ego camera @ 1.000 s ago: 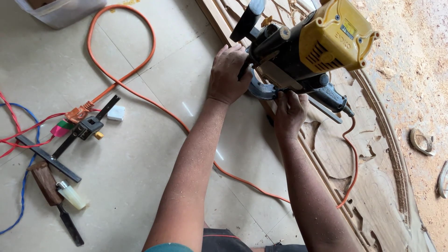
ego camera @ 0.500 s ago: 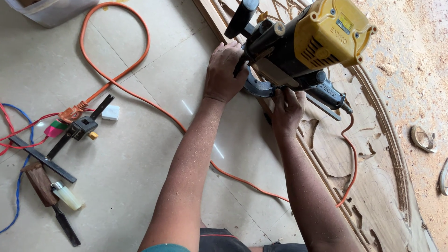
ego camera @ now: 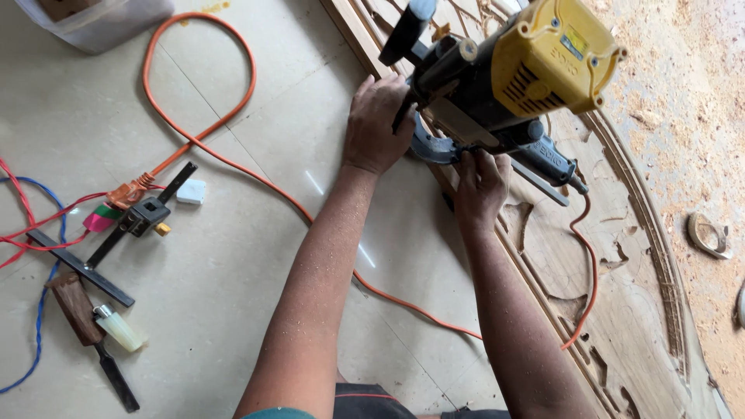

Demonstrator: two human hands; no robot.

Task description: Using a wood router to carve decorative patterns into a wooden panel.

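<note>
A big yellow and black power router (ego camera: 512,77) stands on a carved wooden panel (ego camera: 621,310) that lies on the floor. My left hand (ego camera: 378,124) grips the router's left side handle. My right hand (ego camera: 479,186) holds its grey base, fingers curled on the lower edge. An orange power cord (ego camera: 233,159) runs from the tool across the tiled floor in a loop to the upper left.
Left on the floor lie a clamp (ego camera: 116,233), a chisel with a wooden handle (ego camera: 85,326), a small pale bottle (ego camera: 118,327), a white block (ego camera: 190,192) and red and blue wires (ego camera: 31,233). A plastic tub (ego camera: 101,19) stands top left. Sawdust covers the right side.
The view has shifted slightly; both hands stay on the router, which sits in almost the same spot on the panel.
</note>
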